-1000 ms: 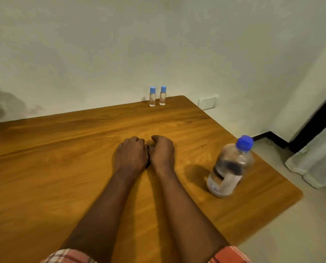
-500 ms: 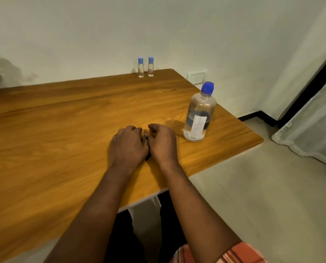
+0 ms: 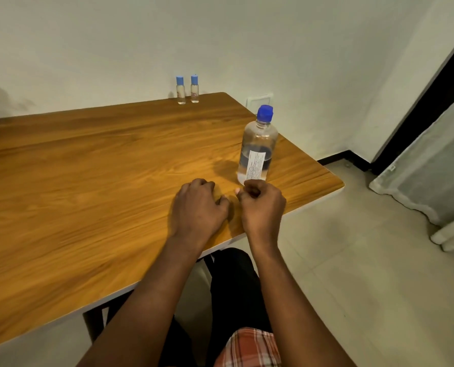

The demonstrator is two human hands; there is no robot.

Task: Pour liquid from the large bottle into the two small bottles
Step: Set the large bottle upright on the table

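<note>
While both hands sit fisted, empty: large bottle (image 3: 257, 147) upright just beyond right hand (image 3: 262, 205)
Left hand (image 3: 198, 207) beside it, slightly apart; white label text illegible; two small bottles (image 3: 187, 89) capped, far edge

Hands parted and the right one lifted toward the large bottle

Half a second before, both fists lay pressed together on the tabletop (image 3: 88, 168); the left hand (image 3: 198, 207) now rested alone, while the right hand (image 3: 261, 207) had drawn away from it, leaving a gap, and turned knuckles-up in a loose curl just short of the large bottle (image 3: 257, 144), its base partly behind the fingers (image 3: 249, 188). The camera view had also swung, so the bottle and the two small bottles (image 3: 187, 89) sat more centrally, and the plant at the far left had left the frame.
</note>
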